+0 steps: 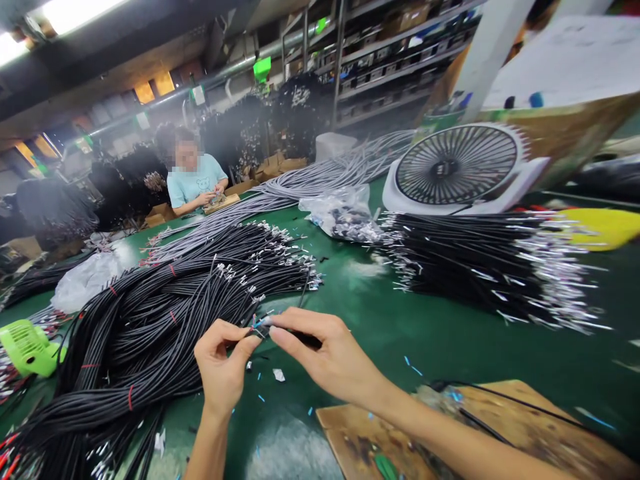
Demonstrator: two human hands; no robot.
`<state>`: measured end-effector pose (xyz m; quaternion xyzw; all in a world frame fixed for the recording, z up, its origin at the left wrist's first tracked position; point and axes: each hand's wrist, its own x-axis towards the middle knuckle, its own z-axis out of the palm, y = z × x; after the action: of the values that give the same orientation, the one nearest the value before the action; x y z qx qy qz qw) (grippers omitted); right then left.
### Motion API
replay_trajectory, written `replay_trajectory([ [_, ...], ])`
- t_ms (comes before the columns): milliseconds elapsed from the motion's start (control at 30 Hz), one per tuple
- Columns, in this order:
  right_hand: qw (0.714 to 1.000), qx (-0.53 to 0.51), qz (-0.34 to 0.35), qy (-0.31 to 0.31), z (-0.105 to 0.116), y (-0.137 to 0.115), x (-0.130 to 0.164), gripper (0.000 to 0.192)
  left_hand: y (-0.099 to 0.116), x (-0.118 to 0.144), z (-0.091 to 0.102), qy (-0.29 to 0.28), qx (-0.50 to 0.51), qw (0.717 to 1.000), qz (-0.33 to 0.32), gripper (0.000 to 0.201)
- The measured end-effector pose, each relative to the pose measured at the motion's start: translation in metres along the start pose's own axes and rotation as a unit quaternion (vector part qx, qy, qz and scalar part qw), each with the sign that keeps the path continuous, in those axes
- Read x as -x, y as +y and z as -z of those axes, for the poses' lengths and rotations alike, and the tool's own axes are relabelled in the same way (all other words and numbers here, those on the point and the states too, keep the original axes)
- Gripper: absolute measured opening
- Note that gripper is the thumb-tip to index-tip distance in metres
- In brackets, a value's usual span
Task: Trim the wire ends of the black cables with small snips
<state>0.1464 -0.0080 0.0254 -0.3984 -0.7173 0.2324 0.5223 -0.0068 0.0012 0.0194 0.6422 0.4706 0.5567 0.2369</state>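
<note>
- Two bare hands meet above the green tabletop (pixel 380 313), low in the centre of the view; between them runs one black cable (pixel 300 339)
- left hand (pixel 223 367): thumb and forefinger pinched shut on the cable's stripped end, where short coloured wires show at the fingertips
- right hand (pixel 330 357): fingers closed on the same cable just beside the left, with the black sheath running under the palm
- the cable sits in the air, clear of the tabletop, just in front of a big heap of black cables (pixel 150 327) tied with red bands; the heap's metal-tipped ends fan out near the hands
- small blue and white scraps (pixel 279 375) lie on the tabletop under the hands
- a worn wooden board (pixel 500 427) lies under the right forearm
- farther right, a second stack of black cables (pixel 480 260) lies in front of a white fan (pixel 457 167); a clear bag (pixel 343 213) of small parts sits between the two heaps
- at far left sits a small green fan (pixel 25 347)
- beyond long grey cables (pixel 320 180), another person (pixel 193 177) sits at the tabletop, hands busy
</note>
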Motion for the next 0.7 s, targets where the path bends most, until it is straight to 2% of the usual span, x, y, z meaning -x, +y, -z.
replay_trajectory([
  [233, 1.0, -0.012, -0.011, 0.004, -0.0006, -0.002, -0.0019, 0.03, -0.0004, 0.0008, -0.0004, -0.007, 0.007, 1.0, 0.008, 0.02],
  [467, 0.99, -0.115, -0.073, -0.019, -0.0025, -0.0033, -0.0027, 0.027, 0.0006, 0.0002, 0.0024, -0.022, 0.036, 0.999, -0.009, 0.015],
  [567, 0.993, -0.091, -0.07, 0.005, -0.0028, -0.0041, -0.0025, 0.025, 0.0026, 0.0001, 0.0032, -0.022, 0.035, 0.999, -0.007, 0.01],
  [700, 0.997, -0.044, -0.047, 0.045, -0.0028, -0.0047, -0.0026, 0.025, 0.0069, -0.0002, 0.0016, -0.009, 0.034, 0.999, 0.037, 0.009],
])
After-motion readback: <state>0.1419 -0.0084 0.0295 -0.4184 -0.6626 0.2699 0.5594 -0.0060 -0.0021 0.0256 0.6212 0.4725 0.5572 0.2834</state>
